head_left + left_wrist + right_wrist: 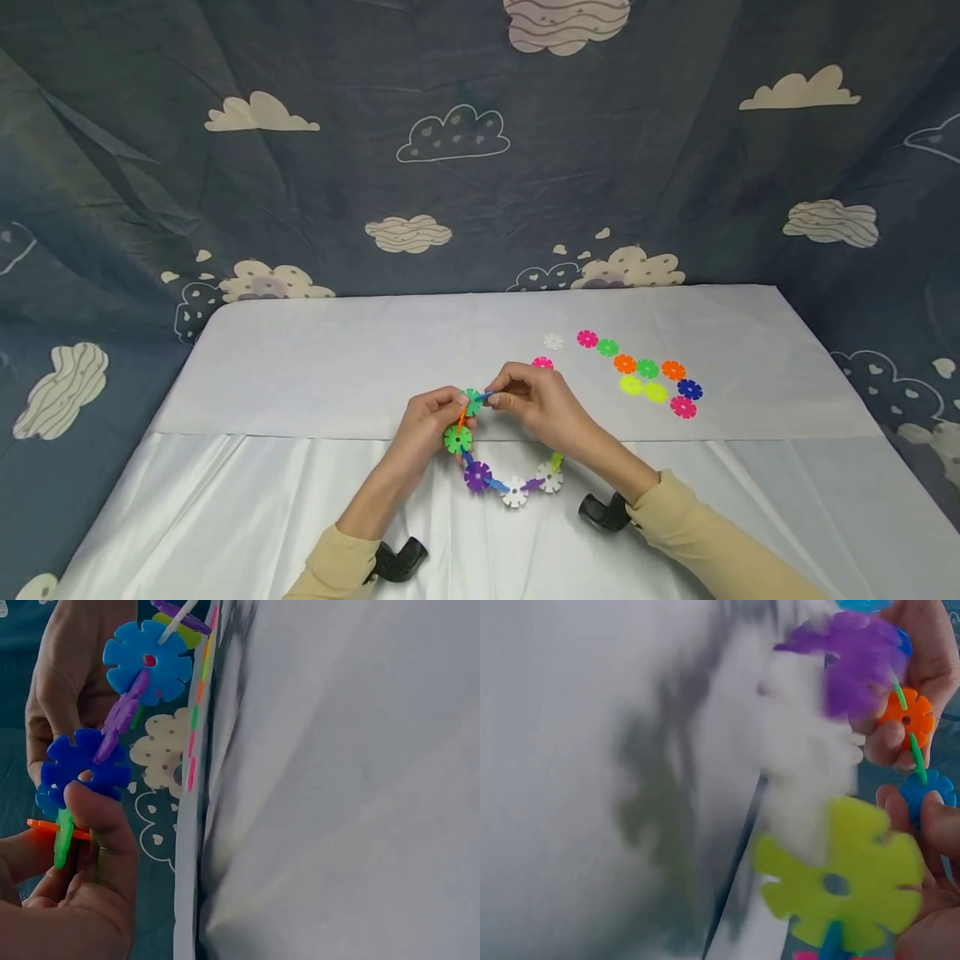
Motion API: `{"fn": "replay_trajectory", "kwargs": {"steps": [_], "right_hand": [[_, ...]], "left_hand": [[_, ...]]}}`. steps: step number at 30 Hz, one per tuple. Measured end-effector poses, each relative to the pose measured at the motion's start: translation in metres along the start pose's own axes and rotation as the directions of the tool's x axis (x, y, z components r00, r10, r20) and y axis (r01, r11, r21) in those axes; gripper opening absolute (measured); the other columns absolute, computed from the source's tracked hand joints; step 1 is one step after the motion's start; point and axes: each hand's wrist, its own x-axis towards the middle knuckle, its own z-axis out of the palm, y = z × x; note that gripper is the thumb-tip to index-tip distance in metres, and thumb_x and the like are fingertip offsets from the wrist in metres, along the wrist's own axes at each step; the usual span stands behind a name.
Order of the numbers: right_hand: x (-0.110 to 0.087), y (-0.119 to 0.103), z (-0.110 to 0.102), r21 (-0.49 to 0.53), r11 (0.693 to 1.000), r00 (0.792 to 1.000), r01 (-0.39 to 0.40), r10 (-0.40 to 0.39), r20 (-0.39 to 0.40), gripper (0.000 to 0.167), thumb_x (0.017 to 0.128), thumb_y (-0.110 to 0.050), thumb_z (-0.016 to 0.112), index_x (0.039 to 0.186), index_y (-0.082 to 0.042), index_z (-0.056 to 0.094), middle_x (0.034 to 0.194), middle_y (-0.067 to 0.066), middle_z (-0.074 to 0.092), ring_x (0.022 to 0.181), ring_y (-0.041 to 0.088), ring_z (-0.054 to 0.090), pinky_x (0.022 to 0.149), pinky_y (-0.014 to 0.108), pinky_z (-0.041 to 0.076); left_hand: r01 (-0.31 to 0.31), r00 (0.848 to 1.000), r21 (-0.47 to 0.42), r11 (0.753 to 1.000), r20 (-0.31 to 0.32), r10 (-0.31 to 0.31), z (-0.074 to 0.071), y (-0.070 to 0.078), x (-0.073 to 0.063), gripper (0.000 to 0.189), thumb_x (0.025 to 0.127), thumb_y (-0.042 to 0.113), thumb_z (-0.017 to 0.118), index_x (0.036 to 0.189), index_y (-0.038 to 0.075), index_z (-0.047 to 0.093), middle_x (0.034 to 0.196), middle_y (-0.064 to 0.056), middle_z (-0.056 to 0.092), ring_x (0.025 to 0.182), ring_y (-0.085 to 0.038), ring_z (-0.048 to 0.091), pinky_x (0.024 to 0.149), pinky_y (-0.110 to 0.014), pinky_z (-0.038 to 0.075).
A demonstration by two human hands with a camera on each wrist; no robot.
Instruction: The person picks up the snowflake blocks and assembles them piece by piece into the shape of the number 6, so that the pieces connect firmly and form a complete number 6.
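Observation:
A chain of slotted plastic snowflake discs hangs in a loop from both hands above the table. My left hand pinches it near an orange disc between green ones, such as the lower green disc. My right hand pinches a blue disc that meets the upper green disc. Along the drooping part are a purple disc, white discs such as this white disc, and a yellow disc. My right wrist and forearm hide part of the loop's right side in the head view.
Loose discs lie flat on the white-covered table beyond and right of my right hand, among them an orange disc, a dark blue disc and a white disc. A dark cloud-patterned cloth hangs behind the table.

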Motion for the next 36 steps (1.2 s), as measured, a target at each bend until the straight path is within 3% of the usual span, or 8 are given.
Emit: {"fn": "replay_trajectory", "kwargs": {"steps": [4,11,16,24,30,36], "right_hand": [[0.001,-0.002,-0.001,-0.023,1.0,1.0,-0.004,0.004,0.008,0.007,0.088,-0.001,0.07,0.09,-0.006,0.068,0.092,0.004,0.069,0.088,0.031,0.07,0.079,0.027,0.056],[0.001,-0.004,-0.006,-0.153,0.986,0.997,-0.059,0.065,0.039,0.014,0.087,-0.001,0.073,0.097,-0.011,0.074,0.097,0.001,0.071,0.094,0.016,0.069,0.085,0.028,0.054],[-0.001,-0.001,-0.016,-0.181,0.98,0.993,-0.083,0.097,0.068,0.022,0.087,-0.003,0.073,0.108,-0.011,0.073,0.106,0.006,0.07,0.099,0.018,0.067,0.085,0.03,0.055],[0.0,0.016,-0.049,-0.207,0.965,0.987,-0.162,0.158,-0.036,0.021,0.093,-0.008,0.068,0.114,-0.006,0.07,0.109,0.008,0.07,0.095,0.019,0.066,0.082,0.031,0.055],[0.012,0.037,-0.079,-0.303,0.926,0.974,-0.225,0.203,-0.103,0.024,0.095,-0.006,0.062,0.119,-0.004,0.067,0.115,0.009,0.068,0.102,0.026,0.063,0.085,0.041,0.054],[0.03,0.053,-0.098,-0.443,0.848,0.956,-0.289,0.278,-0.091,0.031,0.094,-0.003,0.061,0.126,-0.005,0.063,0.124,0.015,0.062,0.099,0.03,0.057,0.081,0.042,0.054]], "left_hand": [[-0.006,1.0,-0.015,1.0,0.005,0.006,0.0,-0.001,0.0,0.024,0.102,0.017,0.053,0.097,-0.004,0.061,0.082,-0.018,0.063,0.053,-0.014,0.055,0.045,-0.026,0.048],[0.005,1.0,0.014,1.0,0.023,-0.005,0.002,-0.005,0.002,0.025,0.102,0.023,0.054,0.094,0.0,0.057,0.078,-0.013,0.061,0.053,-0.014,0.055,0.045,-0.026,0.048],[-0.008,1.0,0.036,0.999,0.009,0.007,0.002,-0.004,0.002,0.026,0.102,0.023,0.054,0.095,-0.003,0.058,0.076,-0.009,0.058,0.052,-0.014,0.052,0.045,-0.026,0.046],[-0.018,1.0,0.07,0.997,0.012,0.018,-0.001,0.0,0.002,0.024,0.102,0.022,0.053,0.096,-0.001,0.058,0.078,-0.01,0.058,0.053,-0.016,0.051,0.046,-0.026,0.046],[-0.013,1.0,0.088,0.996,0.012,0.012,-0.001,0.002,0.001,0.025,0.102,0.023,0.053,0.097,-0.001,0.059,0.08,-0.01,0.059,0.054,-0.015,0.051,0.047,-0.026,0.047],[-0.004,1.0,0.101,0.995,0.013,0.003,-0.001,0.002,0.001,0.025,0.101,0.024,0.055,0.098,0.001,0.06,0.079,-0.008,0.059,0.056,-0.015,0.052,0.047,-0.025,0.047]]}}
